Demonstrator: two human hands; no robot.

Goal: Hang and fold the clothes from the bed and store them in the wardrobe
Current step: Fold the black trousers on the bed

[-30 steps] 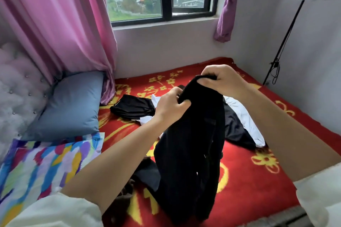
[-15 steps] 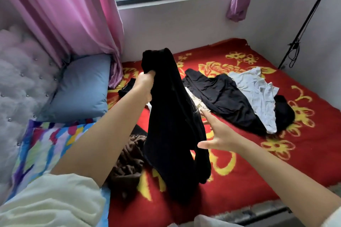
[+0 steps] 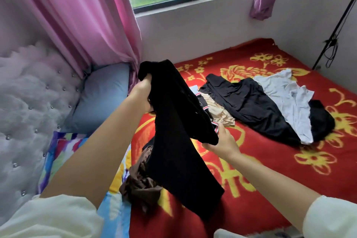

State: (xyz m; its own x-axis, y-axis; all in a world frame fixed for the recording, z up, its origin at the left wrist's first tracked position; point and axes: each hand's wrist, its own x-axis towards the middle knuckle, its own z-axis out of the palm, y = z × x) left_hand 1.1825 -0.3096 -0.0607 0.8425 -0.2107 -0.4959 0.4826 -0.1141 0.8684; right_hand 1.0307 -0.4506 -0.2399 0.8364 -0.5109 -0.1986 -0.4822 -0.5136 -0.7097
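Observation:
A long black garment (image 3: 173, 141) hangs above the red flowered bed (image 3: 270, 176). My left hand (image 3: 142, 92) grips its bunched top end, held up near the pink curtain. My right hand (image 3: 222, 142) takes a fold of the same garment lower down, with the fingers under the cloth and the thumb beside it. On the bed lie another black garment (image 3: 251, 106), a white shirt (image 3: 286, 98) spread over it, a beige piece (image 3: 220, 112) and a crumpled brown garment (image 3: 141, 183). No wardrobe is in view.
A blue pillow (image 3: 100, 98) and a multicoloured pillow (image 3: 56, 152) lie against the tufted grey headboard (image 3: 29, 102) on the left. A pink curtain (image 3: 87, 15) hangs beside the window. A black stand with cables (image 3: 332, 44) leans by the right wall.
My right hand let go of the garment's top, dropped down open, and now takes a lower fold. My left hand keeps the top. The view has tilted down and left.

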